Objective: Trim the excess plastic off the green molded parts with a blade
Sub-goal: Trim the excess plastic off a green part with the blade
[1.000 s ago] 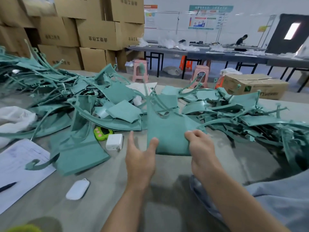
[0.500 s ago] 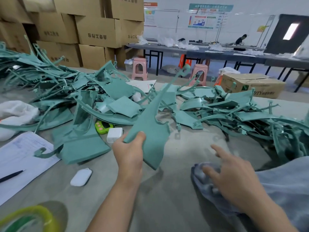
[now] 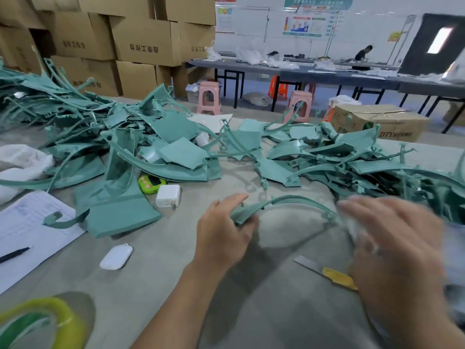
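My left hand [image 3: 222, 234] grips one end of a green molded part [image 3: 289, 201], which arches edge-on to the right just above the grey table [image 3: 264, 311]. My right hand [image 3: 387, 245] is blurred with motion, its fingers spread, at the part's far end and above a steel blade with a yellow handle [image 3: 327, 272] that lies flat on the table. Whether the right hand touches the part cannot be told. Heaps of green molded parts [image 3: 156, 139] cover the back of the table, left and right.
A white charger [image 3: 168, 196], a green-yellow gadget [image 3: 151, 183], a white case [image 3: 116, 256], a paper sheet [image 3: 30, 235] with a pen [image 3: 15, 254] and a tape roll [image 3: 42, 323] lie on the left. Cardboard boxes [image 3: 141, 41] are stacked behind; a box [image 3: 377, 122] stands at the right.
My left hand has turned the green part from upright to lying low and edge-on. My right hand has swept up from the cloth at my lap, and the blade is now uncovered.
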